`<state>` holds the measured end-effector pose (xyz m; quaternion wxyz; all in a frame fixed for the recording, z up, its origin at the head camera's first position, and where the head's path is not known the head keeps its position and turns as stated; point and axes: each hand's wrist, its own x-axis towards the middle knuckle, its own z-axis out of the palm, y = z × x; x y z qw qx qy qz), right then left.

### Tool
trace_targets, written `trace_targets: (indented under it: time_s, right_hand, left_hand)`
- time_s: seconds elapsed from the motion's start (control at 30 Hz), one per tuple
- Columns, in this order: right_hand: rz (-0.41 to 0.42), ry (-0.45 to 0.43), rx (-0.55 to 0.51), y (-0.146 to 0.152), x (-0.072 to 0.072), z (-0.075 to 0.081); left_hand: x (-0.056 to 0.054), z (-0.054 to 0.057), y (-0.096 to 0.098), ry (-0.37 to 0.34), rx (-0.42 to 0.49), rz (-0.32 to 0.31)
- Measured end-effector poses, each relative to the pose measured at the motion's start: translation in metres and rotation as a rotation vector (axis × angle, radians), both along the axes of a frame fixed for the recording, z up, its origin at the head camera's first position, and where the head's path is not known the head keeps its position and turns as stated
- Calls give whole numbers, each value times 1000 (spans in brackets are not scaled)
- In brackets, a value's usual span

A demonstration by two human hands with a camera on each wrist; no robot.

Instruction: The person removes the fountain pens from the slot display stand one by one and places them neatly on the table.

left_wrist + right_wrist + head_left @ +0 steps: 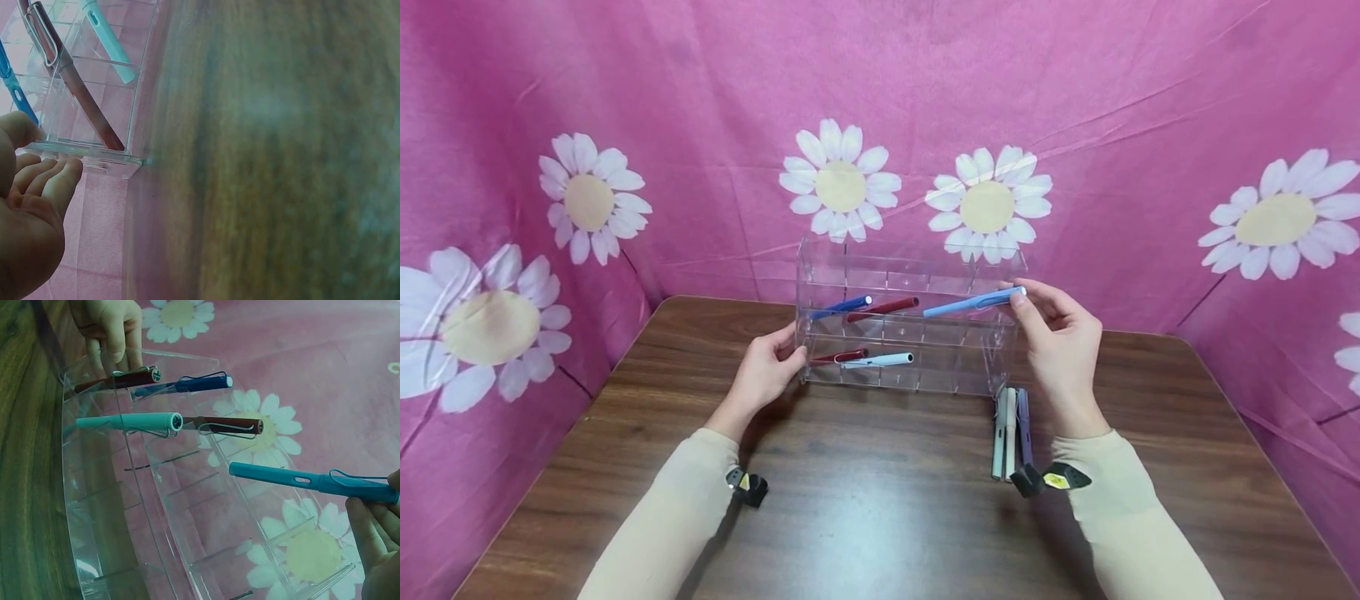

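A clear plastic pen rack (898,382) with tiers of compartments stands on the table. My left hand (766,371) grips its left side panel, thumb on one face and fingers on the other (37,206). My right hand (1063,350) pinches a light blue pen (281,475) by its capped end, held slantwise before the rack's upper tier at the right. On that tier lie a dark blue pen (842,307) and a dark red pen (883,309). Lower down rest another dark red pen (87,106) and a pale aqua pen (128,421).
To the right of the rack, three pens lie side by side on the wooden table (865,500): a pale green pen (999,437), a whitish pen (1011,433) and a purple pen (1025,425). A pink cloth (715,167) with daisies hangs behind the table.
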<state>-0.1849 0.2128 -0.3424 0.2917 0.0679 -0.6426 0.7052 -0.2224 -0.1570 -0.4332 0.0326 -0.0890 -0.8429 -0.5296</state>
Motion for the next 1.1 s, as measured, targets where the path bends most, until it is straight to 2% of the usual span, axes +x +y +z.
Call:
trace_targets:
  time_s: [0.17, 0.5, 1.1]
  right_hand:
    - [28, 37, -58, 3, 0, 4]
    - [49, 81, -143, 12, 5, 12]
    - [22, 53, -48, 24, 14, 15]
  left_hand:
    - [1, 1, 0, -11, -2, 1]
    - [-1, -1, 1, 19, 7, -10]
    - [0, -1, 0, 9, -13, -6]
